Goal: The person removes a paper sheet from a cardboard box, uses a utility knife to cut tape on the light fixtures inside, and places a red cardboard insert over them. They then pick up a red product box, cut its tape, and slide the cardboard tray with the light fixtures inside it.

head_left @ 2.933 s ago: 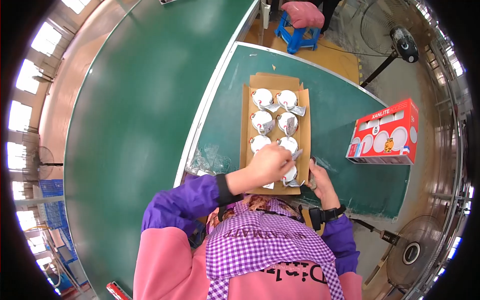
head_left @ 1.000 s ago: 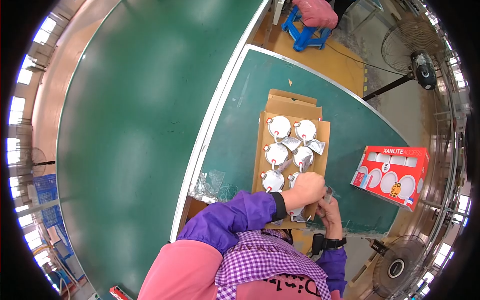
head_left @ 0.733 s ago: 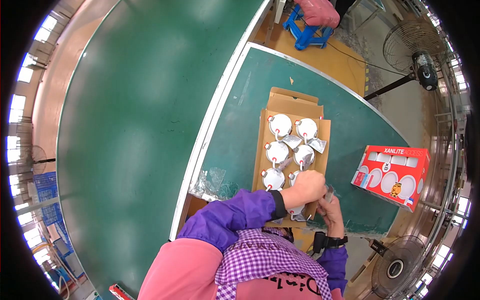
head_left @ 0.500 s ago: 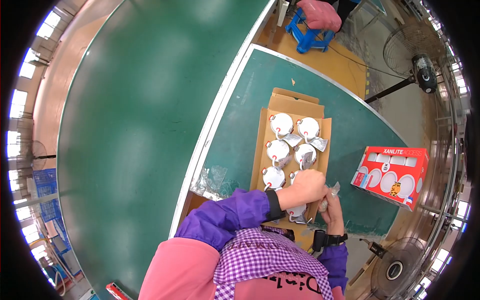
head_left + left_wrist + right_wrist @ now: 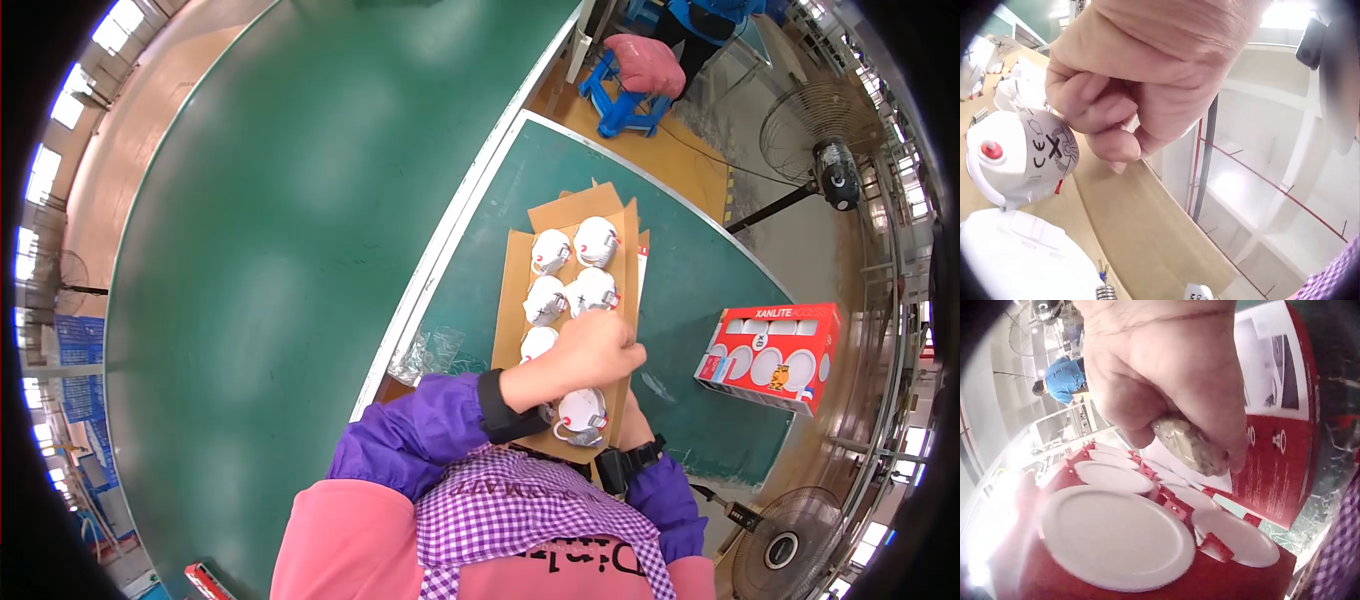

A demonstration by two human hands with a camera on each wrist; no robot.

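An open cardboard carton (image 5: pixel 508 300) with a brown inside stands tilted, its right side raised. White round light fittings (image 5: pixel 545 300) with CE labels and white cables lie in it in two rows. My left hand (image 5: pixel 590 350) reaches across the carton; in the left wrist view its curled fingers grip the side wall (image 5: pixel 1147 219) near the rim. Low on the carton's right side is my right hand (image 5: pixel 633 425), partly hidden. The right wrist view shows it holding a small shiny beige lump (image 5: pixel 1188 447) in clear plastic, over a red carton face with white discs (image 5: pixel 1116 537).
A red XANLITE box (image 5: pixel 770 355) stands to the right on the green table (image 5: pixel 690 250). Crumpled clear plastic (image 5: pixel 425 352) lies at the left edge. Fans (image 5: pixel 785 548) stand on the floor beyond, and a person in blue (image 5: pixel 705 22) is at the back.
The carton has tipped, its right side rising and the fittings leaning left. My right hand has gone lower behind its side with the beige lump. A person in blue has come into view.
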